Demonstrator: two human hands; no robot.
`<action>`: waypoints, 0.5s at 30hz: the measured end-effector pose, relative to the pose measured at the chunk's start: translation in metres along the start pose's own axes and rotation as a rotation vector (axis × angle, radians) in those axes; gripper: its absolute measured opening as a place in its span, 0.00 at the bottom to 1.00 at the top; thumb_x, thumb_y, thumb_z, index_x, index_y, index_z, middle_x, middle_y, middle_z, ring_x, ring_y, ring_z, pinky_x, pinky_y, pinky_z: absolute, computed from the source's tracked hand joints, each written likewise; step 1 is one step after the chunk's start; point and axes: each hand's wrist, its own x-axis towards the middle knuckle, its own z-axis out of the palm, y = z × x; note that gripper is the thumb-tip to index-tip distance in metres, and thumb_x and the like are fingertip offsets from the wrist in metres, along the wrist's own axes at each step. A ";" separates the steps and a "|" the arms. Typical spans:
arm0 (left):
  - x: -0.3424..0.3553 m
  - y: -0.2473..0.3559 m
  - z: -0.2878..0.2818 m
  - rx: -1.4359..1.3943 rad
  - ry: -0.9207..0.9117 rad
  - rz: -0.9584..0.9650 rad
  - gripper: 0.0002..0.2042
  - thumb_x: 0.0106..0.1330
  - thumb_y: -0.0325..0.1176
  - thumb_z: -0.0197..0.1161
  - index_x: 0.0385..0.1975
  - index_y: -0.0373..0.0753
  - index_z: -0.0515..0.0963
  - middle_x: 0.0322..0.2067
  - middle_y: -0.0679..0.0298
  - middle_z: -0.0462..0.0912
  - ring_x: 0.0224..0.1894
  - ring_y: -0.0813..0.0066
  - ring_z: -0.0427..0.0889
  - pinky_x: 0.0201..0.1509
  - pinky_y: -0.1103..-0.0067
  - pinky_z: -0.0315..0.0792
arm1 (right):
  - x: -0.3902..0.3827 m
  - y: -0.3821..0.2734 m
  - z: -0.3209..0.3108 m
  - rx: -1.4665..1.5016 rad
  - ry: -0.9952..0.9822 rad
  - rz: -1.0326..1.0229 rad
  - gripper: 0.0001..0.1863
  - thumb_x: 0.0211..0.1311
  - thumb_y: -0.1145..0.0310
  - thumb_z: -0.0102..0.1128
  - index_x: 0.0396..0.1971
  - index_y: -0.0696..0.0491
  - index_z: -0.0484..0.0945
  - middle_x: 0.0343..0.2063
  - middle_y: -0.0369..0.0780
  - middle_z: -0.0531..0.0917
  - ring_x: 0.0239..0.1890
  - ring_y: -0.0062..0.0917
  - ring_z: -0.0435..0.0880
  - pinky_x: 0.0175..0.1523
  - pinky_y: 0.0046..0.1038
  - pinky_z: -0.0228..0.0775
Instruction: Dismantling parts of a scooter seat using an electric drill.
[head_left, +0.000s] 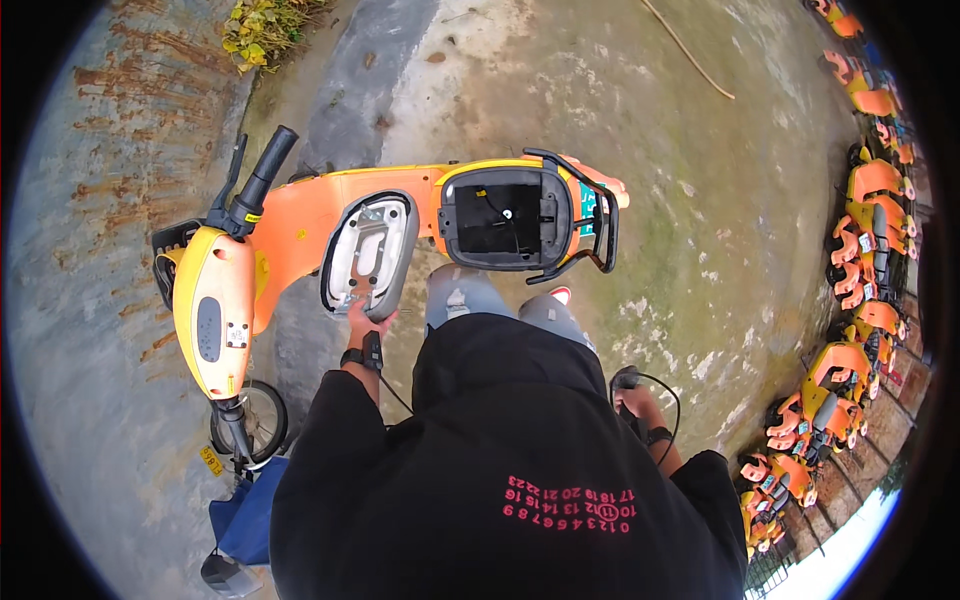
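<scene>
Head camera view shows one orange-and-yellow scooter (300,235) with smooth, curved panels on rough, stained concrete (680,330), its long axis running left to right and its front pointing left. One rounded, oblong seat (374,255), with a pale, hollowed underside and dark rim, is raised over the scooter's middle, just forward of one open, squarish black compartment (505,264). The seat's underside faces the camera; its long axis runs away from the person, the far end leaning slightly right. The left hand (368,318) grips its near end. The right hand (637,402), well apart from the seat, is curled around one small dark object (626,378) whose kind I cannot tell. One black tubular rack (612,230) wraps the scooter's rear edge; one cylindrical black handlebar grip (270,165) angles out from its front. More orange-and-yellow scooters (838,370) line the concrete's right edge, overlapping too much to count.
</scene>
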 end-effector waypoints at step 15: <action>0.043 0.030 0.019 0.136 0.068 0.070 0.27 0.60 0.40 0.56 0.62 0.53 0.62 0.64 0.56 0.62 0.64 0.49 0.64 0.65 0.46 0.60 | -0.094 -0.040 0.077 -0.270 0.075 -0.012 0.08 0.49 0.71 0.59 0.20 0.61 0.78 0.19 0.42 0.80 0.21 0.30 0.81 0.29 0.31 0.72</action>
